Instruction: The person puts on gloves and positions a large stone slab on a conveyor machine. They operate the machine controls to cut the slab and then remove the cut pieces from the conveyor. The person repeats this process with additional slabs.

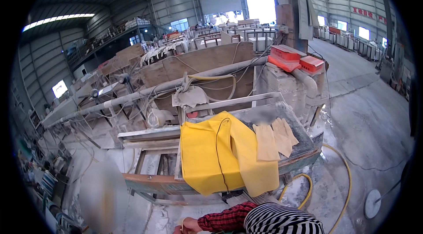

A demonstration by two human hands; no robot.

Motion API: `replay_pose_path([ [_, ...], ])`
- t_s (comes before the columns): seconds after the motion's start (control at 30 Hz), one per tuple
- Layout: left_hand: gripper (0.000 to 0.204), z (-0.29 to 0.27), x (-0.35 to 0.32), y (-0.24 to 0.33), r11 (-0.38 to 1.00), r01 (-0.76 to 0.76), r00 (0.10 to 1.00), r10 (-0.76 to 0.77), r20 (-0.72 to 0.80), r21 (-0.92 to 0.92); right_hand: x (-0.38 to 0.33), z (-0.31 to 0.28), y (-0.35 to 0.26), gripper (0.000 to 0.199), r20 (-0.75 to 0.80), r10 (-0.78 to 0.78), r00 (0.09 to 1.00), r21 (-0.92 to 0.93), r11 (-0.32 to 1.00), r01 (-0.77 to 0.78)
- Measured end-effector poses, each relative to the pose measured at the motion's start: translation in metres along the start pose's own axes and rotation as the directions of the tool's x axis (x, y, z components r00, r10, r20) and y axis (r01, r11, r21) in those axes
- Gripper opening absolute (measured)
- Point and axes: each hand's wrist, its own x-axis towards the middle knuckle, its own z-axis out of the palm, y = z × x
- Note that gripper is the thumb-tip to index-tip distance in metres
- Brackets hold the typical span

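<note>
Low in the head view, just below the worktop (288, 111), the right hand (189, 225) shows at the end of a red plaid sleeve (224, 217), with black-and-white striped cloth (282, 219) at the sleeve's upper end. Its fingers are partly cut off by the lower edge, and I cannot tell whether its grip is clenched, released or grasping the small pale thing (181, 222) beside it. The left hand is out of view, so I cannot tell its grip either. Above the right hand and apart from it, a yellow sheet (206, 154) lies over the worktop and hangs down over its near edge, a dark cord (217, 146) running down across it. A pair of cream gloves (273, 139) lies at the sheet's right side, partly on it and partly on the worktop. Behind, a long pipe (150, 91) slants up toward a pillar (288, 14); two red boxes (288, 55) sit near the pillar's foot. A yellow hose (349, 181) curves over the dusty floor (370, 141) at right, near a round white disc (372, 204).
</note>
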Motion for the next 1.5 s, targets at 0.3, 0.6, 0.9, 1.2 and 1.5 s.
replay_pose_path([
  [0.3, 0.022, 0.011, 0.007, 0.010, 0.969, -0.247, 0.964, 0.247, -0.100, 0.015, -0.015, -0.008, 0.008, 0.020, 0.061, -0.254, 0.965, 0.392, 0.896, 0.211],
  [0.6, 0.015, -0.008, 0.003, 0.036, 0.972, -0.235, 0.942, 0.231, -0.242, 0.013, -0.015, 0.023, -0.080, 0.018, -0.089, -0.415, 0.905, -0.268, 0.885, 0.380],
  [0.9, 0.008, -0.011, 0.001, 0.030, 0.922, -0.382, 0.850, 0.376, -0.369, 0.059, -0.028, 0.050, -0.108, 0.016, 0.129, -0.665, 0.736, -0.970, 0.069, 0.233],
  [1.2, 0.006, -0.015, -0.001, 0.048, 0.879, -0.475, 0.782, 0.446, -0.435, 0.047, -0.043, 0.066, -0.115, 0.014, 0.397, -0.594, 0.700, -0.777, -0.623, -0.088],
  [1.5, 0.008, -0.013, -0.003, 0.048, 0.871, -0.492, 0.798, 0.446, -0.405, -0.010, -0.054, 0.061, -0.113, 0.012, 0.474, -0.548, 0.689, -0.581, -0.783, -0.222],
])
